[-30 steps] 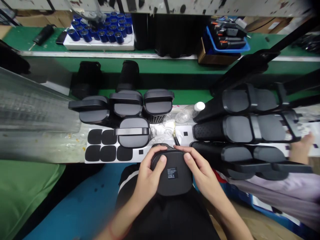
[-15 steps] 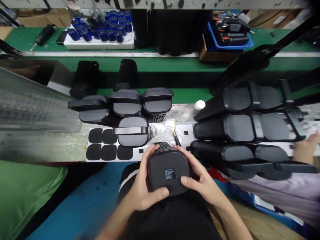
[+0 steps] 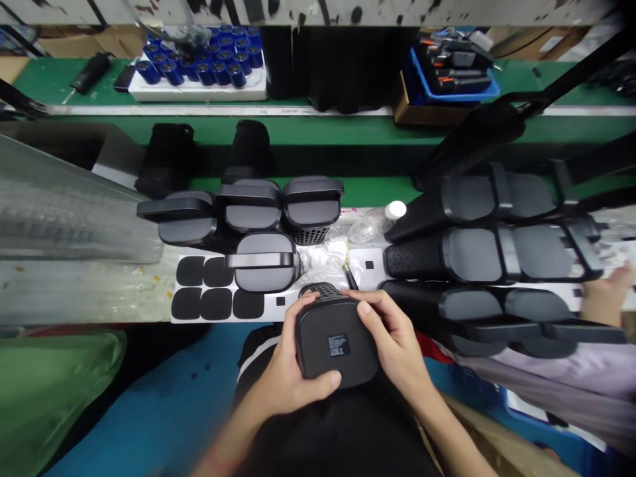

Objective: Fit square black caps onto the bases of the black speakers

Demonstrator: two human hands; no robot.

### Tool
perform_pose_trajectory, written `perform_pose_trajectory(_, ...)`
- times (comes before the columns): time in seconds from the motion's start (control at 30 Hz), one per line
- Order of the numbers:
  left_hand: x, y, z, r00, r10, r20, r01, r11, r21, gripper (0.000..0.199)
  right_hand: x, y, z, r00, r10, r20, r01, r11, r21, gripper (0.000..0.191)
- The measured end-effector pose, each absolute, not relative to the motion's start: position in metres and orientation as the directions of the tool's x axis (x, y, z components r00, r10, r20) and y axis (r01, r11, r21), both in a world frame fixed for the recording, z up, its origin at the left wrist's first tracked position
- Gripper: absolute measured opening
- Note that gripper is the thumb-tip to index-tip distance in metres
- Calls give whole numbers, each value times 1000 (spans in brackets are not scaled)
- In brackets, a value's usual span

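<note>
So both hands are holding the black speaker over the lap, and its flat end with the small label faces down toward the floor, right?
Not quite. In the head view the left hand and right hand hold the black speaker over the lap, but its labelled flat end faces up toward the camera.

You've got a matte black speaker (image 3: 335, 341) with a small grey label, black pads (image 3: 216, 288) on a white sheet, blue cells (image 3: 209, 63), green bench (image 3: 372, 129).

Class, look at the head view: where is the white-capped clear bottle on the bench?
The clear bottle lies on its side just right of centre, between the mesh-sided black speaker and the stacked black speakers on the right.
</note>
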State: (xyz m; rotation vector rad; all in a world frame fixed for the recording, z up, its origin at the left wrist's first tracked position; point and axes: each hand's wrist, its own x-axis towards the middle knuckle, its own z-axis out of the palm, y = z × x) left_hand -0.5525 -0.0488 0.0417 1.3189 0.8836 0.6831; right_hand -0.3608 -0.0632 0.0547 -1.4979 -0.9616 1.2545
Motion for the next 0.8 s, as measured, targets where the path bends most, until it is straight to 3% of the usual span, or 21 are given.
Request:
perform_pose_trajectory(0.1,-554,-48,40,492,854,-167,56,161,985,84,-351,-72,51,-41,963,-265,-26,-266,-964,34)
perform_pose_trajectory(0.2,-555,-47,41,497,850,-175,36,182,983,82,-341,-84,45,-262,931,-253,-98,-287,-953,62)
perform_pose_trajectory(0.33,-555,-46,42,516,839,-171,24,186,982,77,-335,-91,41,-380,896,-231,-160,-310,-937,91)
perform_pose_trajectory(0.43,-555,-46,42,513,841,-174,27,187,982,73,-338,-90,37,-328,913,-244,-222,-326,-919,82)
perform_pose_trajectory(0.6,-553,-44,42,511,843,-168,15,186,982,68,-358,-83,29,33,971,-237,-234,-223,-946,37)
perform_pose_trajectory(0.7,-552,-42,42,504,848,-161,-13,194,981,73,-366,-82,28,122,968,-220,-193,-194,-962,37)
perform_pose_trajectory(0.8,-551,-39,41,499,848,-177,-27,219,975,75,-362,-85,27,-23,975,-222,-277,-220,-935,49)
